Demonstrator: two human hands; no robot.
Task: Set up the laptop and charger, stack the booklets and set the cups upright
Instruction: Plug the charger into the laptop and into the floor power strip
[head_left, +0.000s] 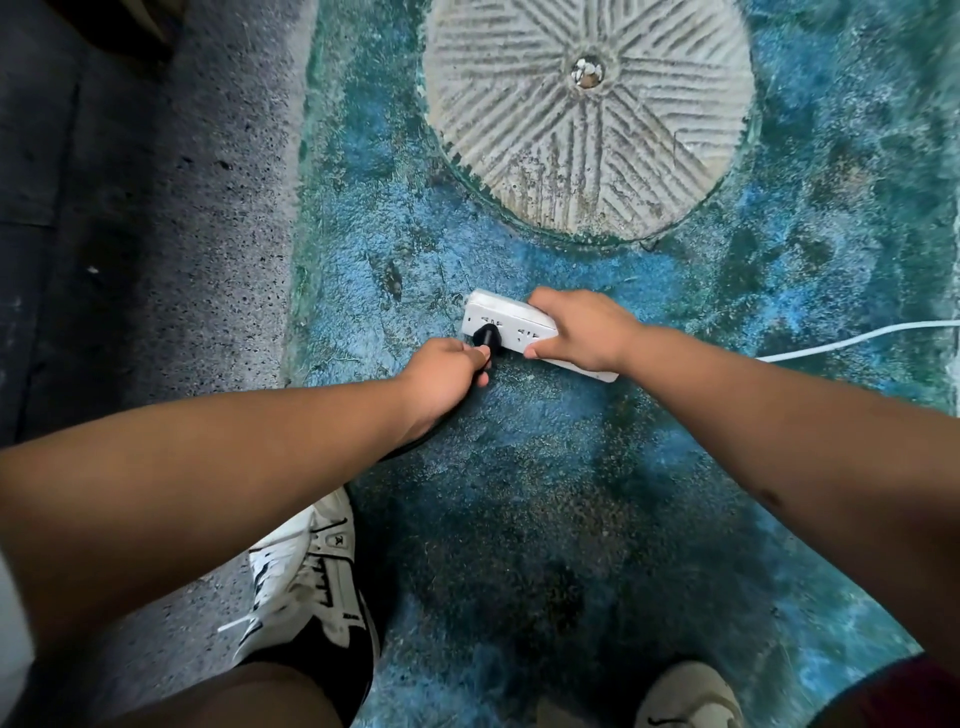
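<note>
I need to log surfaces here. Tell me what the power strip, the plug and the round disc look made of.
Power strip: glossy white plastic, judging by its smooth moulded casing. Plug: matte black plastic or rubber; the look leaves it open. Round disc: probably stone or concrete, rough grey with carved radiating grooves.

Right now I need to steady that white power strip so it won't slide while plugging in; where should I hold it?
Grip the power strip across its narrow width at the cable end, coming from above, as the right hand does. Its long flat body lies on the floor, and the black plug, held by the left hand, sits at the far end, so that grip leaves the sockets clear.
</note>
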